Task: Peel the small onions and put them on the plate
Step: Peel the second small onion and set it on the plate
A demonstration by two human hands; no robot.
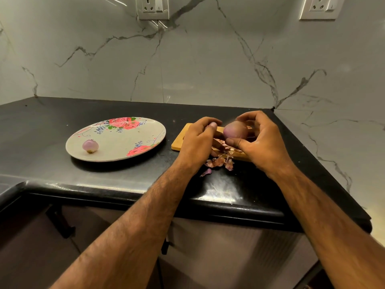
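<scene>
Over a small wooden cutting board (179, 140), my right hand (260, 142) holds a small purple onion (235, 130) between thumb and curled fingertips. My left hand (198, 140) is just left of the onion with its fingers curled, and thumb and forefinger pinch what looks like a bit of pink skin. Loose onion skins (219, 161) lie on the board's near edge and spill onto the counter. To the left stands a floral plate (125, 140) with one peeled onion (90, 146) near its left rim. My hands hide most of the board.
The black counter (62, 122) ends at a rounded front edge (125, 190) near me and meets a marble wall behind and on the right. Two wall sockets (153, 7) sit high on the back wall.
</scene>
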